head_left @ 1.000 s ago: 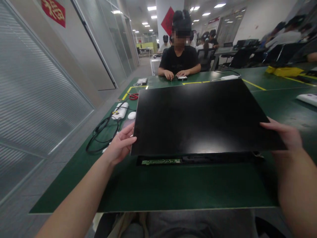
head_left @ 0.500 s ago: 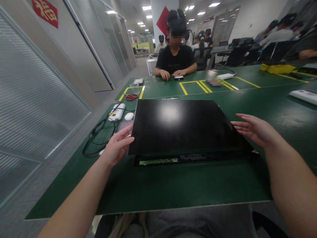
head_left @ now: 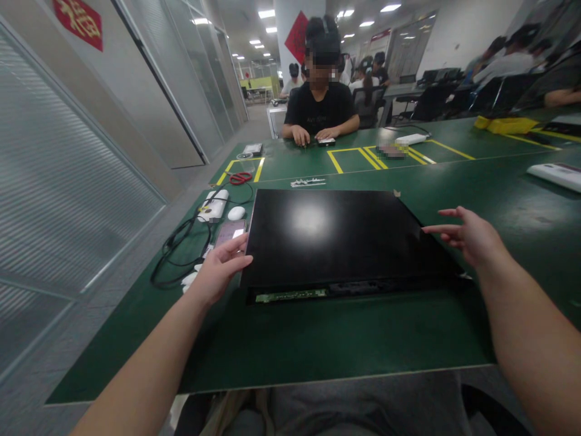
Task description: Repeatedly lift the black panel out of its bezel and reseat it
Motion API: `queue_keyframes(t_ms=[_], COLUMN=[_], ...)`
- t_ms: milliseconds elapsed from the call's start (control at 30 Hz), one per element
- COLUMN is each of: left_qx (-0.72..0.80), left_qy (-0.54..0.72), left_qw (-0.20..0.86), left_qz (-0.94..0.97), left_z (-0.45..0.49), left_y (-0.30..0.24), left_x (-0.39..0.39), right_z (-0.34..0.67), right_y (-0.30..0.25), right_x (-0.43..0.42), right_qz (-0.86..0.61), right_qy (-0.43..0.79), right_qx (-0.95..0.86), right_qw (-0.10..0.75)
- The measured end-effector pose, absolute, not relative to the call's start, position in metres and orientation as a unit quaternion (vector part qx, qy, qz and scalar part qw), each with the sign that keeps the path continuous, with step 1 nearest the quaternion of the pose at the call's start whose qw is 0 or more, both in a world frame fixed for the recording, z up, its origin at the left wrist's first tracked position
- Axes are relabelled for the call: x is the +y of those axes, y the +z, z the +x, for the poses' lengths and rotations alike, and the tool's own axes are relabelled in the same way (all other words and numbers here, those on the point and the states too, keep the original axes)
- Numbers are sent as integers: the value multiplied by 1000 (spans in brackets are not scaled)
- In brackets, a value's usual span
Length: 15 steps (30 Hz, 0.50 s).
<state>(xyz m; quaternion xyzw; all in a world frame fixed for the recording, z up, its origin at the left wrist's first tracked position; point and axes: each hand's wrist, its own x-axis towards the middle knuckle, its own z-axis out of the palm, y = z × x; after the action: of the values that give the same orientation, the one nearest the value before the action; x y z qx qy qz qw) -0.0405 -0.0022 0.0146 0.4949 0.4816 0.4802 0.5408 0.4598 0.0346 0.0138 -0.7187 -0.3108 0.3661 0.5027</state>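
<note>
A flat black screen panel point(head_left: 336, 236), glossy with a bright reflection, lies over a black frame or backing. Along its near edge a green circuit board strip point(head_left: 290, 296) shows. My left hand point(head_left: 222, 266) is at the panel's left edge, thumb on the top side and fingers along the side, gripping it. At the right edge, my right hand point(head_left: 467, 236) has its fingers apart, with the index fingertip against or just beside the panel; it holds nothing.
Left of the panel are a phone point(head_left: 230, 232), a white oval item point(head_left: 236, 213), a black cable point(head_left: 170, 248), a white device point(head_left: 214, 206) and red-handled scissors point(head_left: 240, 178). White strips point(head_left: 307, 182) lie beyond the panel. A person point(head_left: 321, 109) sits across the green table point(head_left: 345, 345).
The panel has come down lower and nearer the frame, uncovering the white strips behind it. My right hand has drawn up slightly, its fingers spreading off the edge. My left hand moved slightly right.
</note>
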Motion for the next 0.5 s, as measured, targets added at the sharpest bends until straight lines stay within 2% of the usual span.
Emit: queue_keyframes(t_ms=[500], left_qx=[494], left_qy=[463], left_qw=[549], left_qz=[489], left_z=[-40], left_y=[10], left_x=[-3], right_z=[461], right_y=[7], right_x=[38], right_qz=[-718], right_qy=[351], right_qx=[-308], right_qw=[516])
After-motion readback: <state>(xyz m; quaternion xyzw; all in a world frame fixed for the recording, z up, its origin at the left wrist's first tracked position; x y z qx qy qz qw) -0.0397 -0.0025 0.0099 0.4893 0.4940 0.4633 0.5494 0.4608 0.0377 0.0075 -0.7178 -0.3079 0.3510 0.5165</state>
